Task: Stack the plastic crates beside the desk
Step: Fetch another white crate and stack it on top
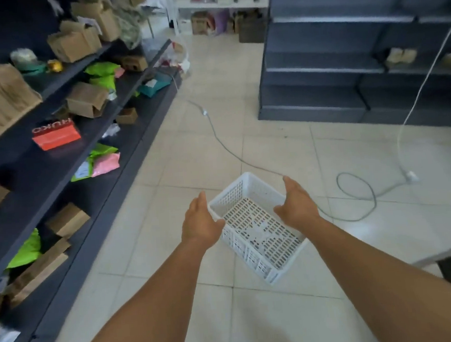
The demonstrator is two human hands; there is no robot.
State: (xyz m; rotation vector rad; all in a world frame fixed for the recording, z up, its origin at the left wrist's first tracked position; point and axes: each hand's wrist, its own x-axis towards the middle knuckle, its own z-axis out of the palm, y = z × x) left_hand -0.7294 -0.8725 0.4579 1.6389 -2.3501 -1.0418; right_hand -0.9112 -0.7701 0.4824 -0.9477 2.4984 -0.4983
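A white rectangular perforated plastic crate (257,227) sits between the 2 hands above the pale tiled floor (171,254). The left hand (200,220) lies open at its near-left rim, fingers straight; the right hand (296,203) spreads against the opposite rim. Whether either truly grips is unclear. A grey cable (354,202) loops beyond the right hand.
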